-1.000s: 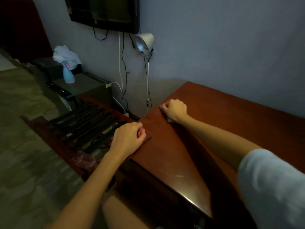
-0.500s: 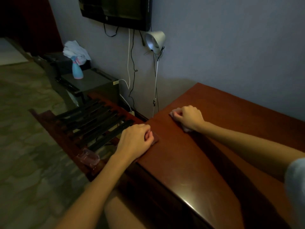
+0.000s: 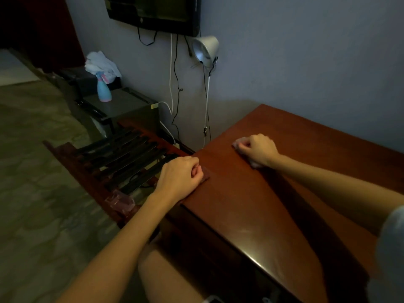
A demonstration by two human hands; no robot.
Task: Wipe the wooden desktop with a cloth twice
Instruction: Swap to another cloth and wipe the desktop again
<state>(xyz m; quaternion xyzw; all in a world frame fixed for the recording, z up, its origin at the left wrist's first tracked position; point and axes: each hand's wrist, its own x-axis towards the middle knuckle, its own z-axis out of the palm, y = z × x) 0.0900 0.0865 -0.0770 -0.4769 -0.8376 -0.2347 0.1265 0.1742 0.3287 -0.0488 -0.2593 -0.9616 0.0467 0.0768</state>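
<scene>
The wooden desktop [image 3: 262, 206] is dark red-brown and fills the right half of the view. My left hand [image 3: 179, 177] is curled in a fist at the desk's left edge. It presses on a dark reddish cloth [image 3: 206, 175], only a corner of which shows. Further in on the desktop, my right hand [image 3: 256, 149] grips a pale cloth [image 3: 254, 165]. Bits of that cloth stick out at the fingertips and under the wrist.
Left of the desk stands a low slatted wooden rack [image 3: 126, 158] with a clear plastic piece [image 3: 120, 201] on it. Behind are a dark box [image 3: 122, 106] with a blue spray bottle [image 3: 103, 90], a clip lamp [image 3: 205, 49], hanging cables and a wall screen [image 3: 157, 12].
My right hand with its pale cloth has slid a little to the right and inward on the desktop. The left hand stays at the desk's edge. The view has shifted slightly.
</scene>
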